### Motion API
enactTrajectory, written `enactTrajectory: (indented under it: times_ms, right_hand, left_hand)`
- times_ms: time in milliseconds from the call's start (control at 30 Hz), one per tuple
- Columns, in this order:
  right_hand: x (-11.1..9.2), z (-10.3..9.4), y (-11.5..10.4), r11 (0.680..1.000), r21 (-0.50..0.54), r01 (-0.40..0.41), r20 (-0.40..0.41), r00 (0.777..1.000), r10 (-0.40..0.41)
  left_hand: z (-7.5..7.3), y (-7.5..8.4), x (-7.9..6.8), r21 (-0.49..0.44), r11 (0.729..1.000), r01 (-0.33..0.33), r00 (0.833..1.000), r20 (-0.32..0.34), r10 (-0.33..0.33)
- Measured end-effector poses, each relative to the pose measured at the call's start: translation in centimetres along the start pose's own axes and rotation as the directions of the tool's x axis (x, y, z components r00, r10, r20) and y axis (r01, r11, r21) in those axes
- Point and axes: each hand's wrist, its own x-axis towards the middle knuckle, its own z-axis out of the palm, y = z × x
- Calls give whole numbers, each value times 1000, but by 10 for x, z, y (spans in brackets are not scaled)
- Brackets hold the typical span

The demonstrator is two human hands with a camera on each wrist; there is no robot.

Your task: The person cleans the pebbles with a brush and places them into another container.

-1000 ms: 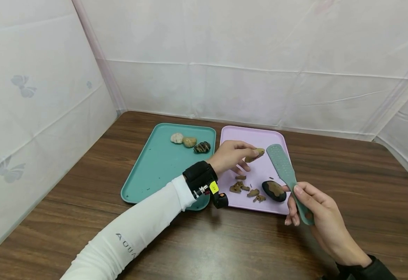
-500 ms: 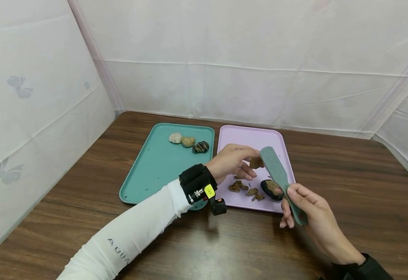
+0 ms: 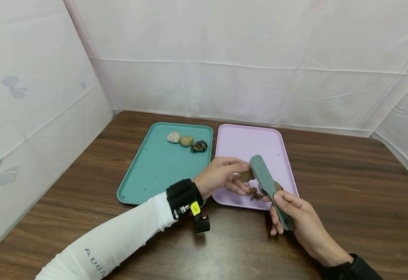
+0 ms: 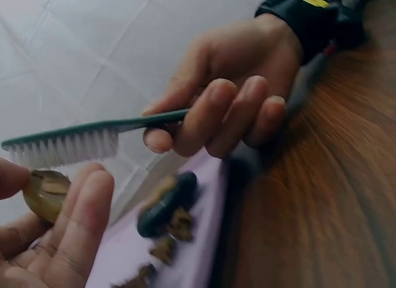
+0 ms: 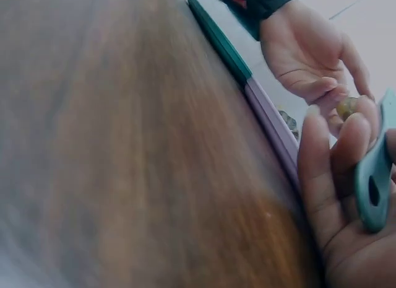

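Head camera: A person's left hand [image 3: 222, 176] pinched a smooth olive-brown oval stone [image 3: 247, 176] above the near half of a rectangular lilac plastic tray [image 3: 249, 142], while the right hand [image 3: 303, 219] held a flat grey-green plastic brush [image 3: 269, 190] by its handle, its head close against the stone. Brown clay-like scraps [image 3: 256, 196] lay on the lilac tray beneath. Beside it on the brown wooden table [image 3: 347, 175], a rectangular teal plastic tray [image 3: 162, 175] carried dark specks [image 3: 144, 189] and, toward its far right corner, a rounded white stone [image 3: 173, 137], a smooth tan stone [image 3: 186, 140] and a dark stone with pale stripes [image 3: 199, 146].

Left wrist camera: White bristles [image 4: 68, 148] faced the pinched stone; whether they touched could not be told. Hard and likely slick where bare, the stone seemed best held by its edges; the brush looked light, stiff-bodied and best taken by the handle. Near the scraps, a black oval stone with a brown patch [image 4: 162, 217] rested on the lilac tray.

Right wrist camera: The right hand's grip held the handle; the left's pinched the stone, partly hidden by fingers.
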Motion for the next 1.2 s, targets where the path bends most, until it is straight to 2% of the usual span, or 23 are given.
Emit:
enactTrajectory:
  times_ms: [167,333,733,867,1200]
  right_hand:
    - [0,1,3,1000,0,-11,20,1000,11]
    - [1,1,3,1000,-4,-10,17,1000,10]
    - [4,1,0,998,4,-60,8,998,60]
    - [6,1,-2,997,-5,-83,-13,996,83]
    - [7,3,-5,992,-2,-129,-29,991,129]
  left_hand:
    - [-5,-11,-5,-25,999,-22,1000,-10,22]
    - [-5,-19,-4,-55,998,-44,999,-3,43]
    - [-5,-23,-4,-55,994,-91,996,-5,91]
    - [-6,-22,-3,-57,995,-84,996,-33,82]
    - [-6,-22,1,-136,987,-82,990,-129,64]
